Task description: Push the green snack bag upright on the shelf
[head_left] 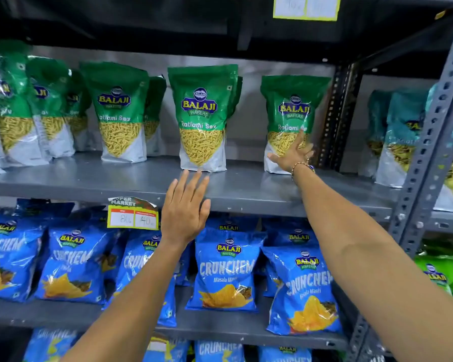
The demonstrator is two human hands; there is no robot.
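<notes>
- Right hand (294,152) is raised to the rightmost green Ratlami Sev pouch (290,111) at the right end of the upper shelf (115,178); fingers are spread and straight against the pouch's lower front, nothing is gripped.
- Left hand (185,207) is held flat and open just below the shelf's front edge, fingertips near the base of the middle sev pouch (202,116); nothing is held, contact with the pouch cannot be confirmed.
- Pouch judged light, with a soft glossy film: likely slippery and crinkly, contents brittle and easily crushed if squeezed.
- Best hold judged to be at the side seams or the flat sealed top; the gusseted base keeps it upright, so it is easily tipped by a push high up.
- Further pouches are stacked behind the front ones; their count cannot be made out.
- Right side of the rightmost pouch is blurred; part of its label is covered by the fingers.
- Left-end pouches are smeared by the wide lens.
- Blue Crunchem bags (225,267) fill the lower shelf, partly hidden by both forearms.
- Price tag (132,216) on the shelf edge is barely legible.
</notes>
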